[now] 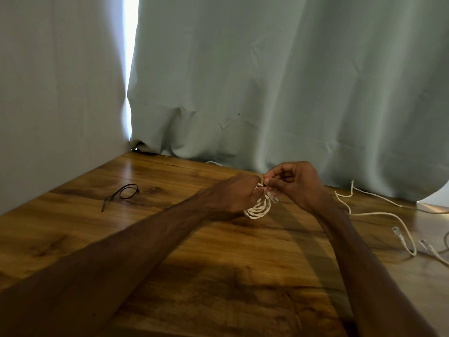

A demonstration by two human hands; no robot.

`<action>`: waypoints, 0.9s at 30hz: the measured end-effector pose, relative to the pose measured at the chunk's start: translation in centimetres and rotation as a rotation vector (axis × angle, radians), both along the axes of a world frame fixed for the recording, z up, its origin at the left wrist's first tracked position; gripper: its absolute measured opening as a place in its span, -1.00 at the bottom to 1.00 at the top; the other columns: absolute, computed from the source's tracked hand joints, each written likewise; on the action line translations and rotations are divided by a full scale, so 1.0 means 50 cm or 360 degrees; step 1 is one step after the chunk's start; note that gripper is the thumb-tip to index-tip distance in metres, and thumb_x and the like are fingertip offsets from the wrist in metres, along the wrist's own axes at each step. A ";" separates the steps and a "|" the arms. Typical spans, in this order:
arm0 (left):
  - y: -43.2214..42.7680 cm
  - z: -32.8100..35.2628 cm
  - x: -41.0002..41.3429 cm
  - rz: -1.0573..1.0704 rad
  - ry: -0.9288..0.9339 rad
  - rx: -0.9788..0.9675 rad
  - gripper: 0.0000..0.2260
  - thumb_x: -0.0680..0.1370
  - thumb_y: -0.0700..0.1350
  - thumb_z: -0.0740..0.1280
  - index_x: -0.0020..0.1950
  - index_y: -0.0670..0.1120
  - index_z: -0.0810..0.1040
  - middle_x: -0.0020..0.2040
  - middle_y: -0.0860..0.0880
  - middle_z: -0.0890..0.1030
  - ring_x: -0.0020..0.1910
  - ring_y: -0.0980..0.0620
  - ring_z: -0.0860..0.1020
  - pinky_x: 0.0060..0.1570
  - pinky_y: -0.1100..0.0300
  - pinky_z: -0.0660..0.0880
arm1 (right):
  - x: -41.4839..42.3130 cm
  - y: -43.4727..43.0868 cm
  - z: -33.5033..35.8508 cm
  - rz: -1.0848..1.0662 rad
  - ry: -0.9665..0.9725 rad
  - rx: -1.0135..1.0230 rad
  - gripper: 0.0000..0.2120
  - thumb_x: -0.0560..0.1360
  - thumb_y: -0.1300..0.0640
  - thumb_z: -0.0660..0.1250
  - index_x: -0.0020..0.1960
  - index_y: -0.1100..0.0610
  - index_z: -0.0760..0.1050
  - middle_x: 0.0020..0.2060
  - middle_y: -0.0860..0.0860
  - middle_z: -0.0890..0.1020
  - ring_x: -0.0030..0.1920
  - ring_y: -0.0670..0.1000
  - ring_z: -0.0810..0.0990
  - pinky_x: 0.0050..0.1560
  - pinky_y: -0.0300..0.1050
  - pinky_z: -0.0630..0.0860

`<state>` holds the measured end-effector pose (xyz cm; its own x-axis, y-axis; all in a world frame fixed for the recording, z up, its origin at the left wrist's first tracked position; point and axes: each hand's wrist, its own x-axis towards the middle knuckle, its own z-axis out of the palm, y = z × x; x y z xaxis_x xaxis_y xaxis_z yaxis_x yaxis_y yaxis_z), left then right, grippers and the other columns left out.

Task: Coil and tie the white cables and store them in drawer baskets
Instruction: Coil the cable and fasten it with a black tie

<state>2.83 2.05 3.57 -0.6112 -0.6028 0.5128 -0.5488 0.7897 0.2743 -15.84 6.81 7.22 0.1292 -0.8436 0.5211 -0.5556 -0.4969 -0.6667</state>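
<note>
A white cable wound into a small coil [258, 209] hangs just above the wooden table [218, 251] near its far edge. My left hand [234, 194] grips the coil's left side. My right hand [295, 183] pinches the coil's top with thumb and fingers, and a clear plug dangles just below those fingers. A second white cable [379, 214] lies loose on the table to the right, its clear plugs near the right edge. No drawer or basket is in view.
A dark looped tie [125, 193] lies on the table at the left. A grey-green curtain [267, 81] hangs behind the table and touches its far edge. A pale wall bounds the left side.
</note>
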 end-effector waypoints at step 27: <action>0.004 0.004 -0.001 -0.0013 -0.0044 -0.0022 -0.74 0.70 -0.01 0.19 -0.09 -0.11 0.53 -0.19 -0.01 0.57 -0.24 0.10 0.51 -0.22 0.11 0.37 | -0.011 0.017 0.005 0.0166 -0.0312 0.0235 -0.83 0.46 0.44 0.46 0.02 0.31 0.68 -0.16 0.20 0.75 -0.18 0.10 0.75 -0.14 -0.11 0.70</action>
<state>2.78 2.27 3.76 -0.6302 -0.5907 0.5039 -0.5497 0.7978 0.2478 -16.40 7.65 7.46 0.1283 -0.8998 0.4169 -0.3592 -0.4340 -0.8262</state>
